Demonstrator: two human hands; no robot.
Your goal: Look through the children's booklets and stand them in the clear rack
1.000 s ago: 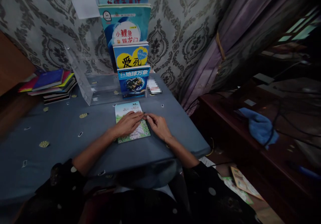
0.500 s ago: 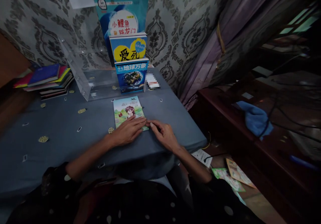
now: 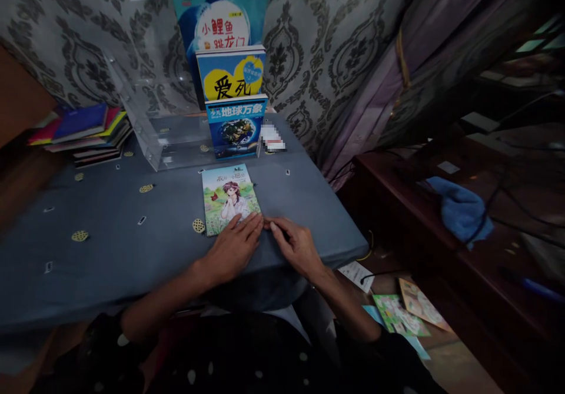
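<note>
Both hands have slid toward the near edge of the one flat book (image 3: 227, 194), baring its cover: the left hand (image 3: 235, 243), flat and gripping nothing, hides its lower right corner, while whether the curled right hand (image 3: 299, 247) grips is unclear. Beyond, on the tabletop (image 3: 170, 223), a clear stand (image 3: 138, 120) holds three upright books (image 3: 236, 136), the rearmost cut off above.

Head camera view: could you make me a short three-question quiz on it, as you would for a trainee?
1. Which hand covers more of the flat book? A) left B) right C) neither
2. True or false: the globe-cover book stands in the clear rack.
3. Fill in: the cloth on the dark red furniture is ____.

Key: 1. A, the left hand. 2. True. 3. Blue.
</note>
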